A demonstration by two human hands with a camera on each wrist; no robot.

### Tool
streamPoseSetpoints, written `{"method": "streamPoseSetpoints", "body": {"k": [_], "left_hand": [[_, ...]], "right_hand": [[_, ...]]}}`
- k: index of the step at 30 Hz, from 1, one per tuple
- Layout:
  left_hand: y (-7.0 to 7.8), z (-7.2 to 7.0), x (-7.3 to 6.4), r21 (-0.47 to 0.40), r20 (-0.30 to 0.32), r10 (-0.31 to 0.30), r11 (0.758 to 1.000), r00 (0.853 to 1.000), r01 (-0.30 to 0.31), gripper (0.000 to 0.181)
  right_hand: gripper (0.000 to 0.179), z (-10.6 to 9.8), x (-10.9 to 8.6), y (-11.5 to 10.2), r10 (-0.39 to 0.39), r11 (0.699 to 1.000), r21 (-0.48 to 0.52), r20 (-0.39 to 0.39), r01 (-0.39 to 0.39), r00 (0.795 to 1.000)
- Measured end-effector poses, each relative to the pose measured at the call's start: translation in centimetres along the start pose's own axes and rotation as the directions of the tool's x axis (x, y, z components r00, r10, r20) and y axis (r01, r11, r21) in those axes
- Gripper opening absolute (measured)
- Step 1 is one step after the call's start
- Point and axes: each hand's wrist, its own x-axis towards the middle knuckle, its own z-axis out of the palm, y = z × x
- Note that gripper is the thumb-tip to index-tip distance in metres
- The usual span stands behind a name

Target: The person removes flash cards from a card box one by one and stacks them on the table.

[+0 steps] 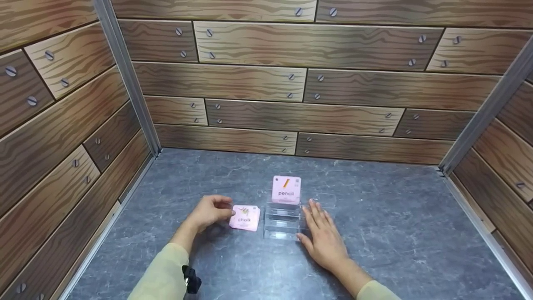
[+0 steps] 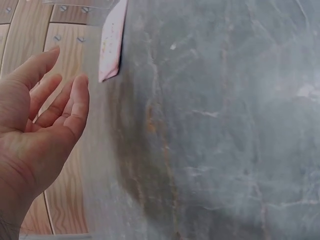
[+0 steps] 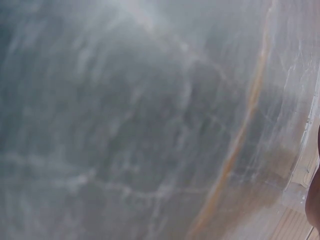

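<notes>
A pink stack of cards [image 1: 245, 224], its top one reading "chalk", lies on the table left of a clear tiered stand [image 1: 282, 229]. At the back of that stand a pink "pencil" card [image 1: 286, 198] leans upright. My left hand [image 1: 206, 214] is at the stack's left edge. The left wrist view shows its fingers [image 2: 80, 100] loosely bent with nothing between them, a gap from the cards [image 2: 113, 42]. Beside the stand's right side my right hand [image 1: 325, 239] rests with straight fingers, fingertips and thumb by its edge. Only a sliver of it shows in the right wrist view.
The dark marbled tabletop [image 1: 399, 221] runs to wood-patterned panels [image 1: 250, 112] at the back and both sides. Metal posts [image 1: 129, 79] stand in the two far corners. A black device [image 1: 191, 280] is at the left sleeve.
</notes>
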Motion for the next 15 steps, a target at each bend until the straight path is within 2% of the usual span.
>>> {"method": "streamPoseSetpoints", "body": {"k": [4,15], "left_hand": [[1.0,0.2,0.3,0.025,-0.018,0.032,0.999,0.999,-0.032,0.043],[4.1,1.1,0.9,-0.010,-0.015,0.147,0.989,0.989,-0.147,0.038]], "right_hand": [[0.078,0.0,0.0,0.1,0.008,1.000,0.003,0.007,-0.008,1.000],[0.078,0.1,0.0,0.0,-0.009,1.000,0.001,-0.026,0.009,1.000]]}}
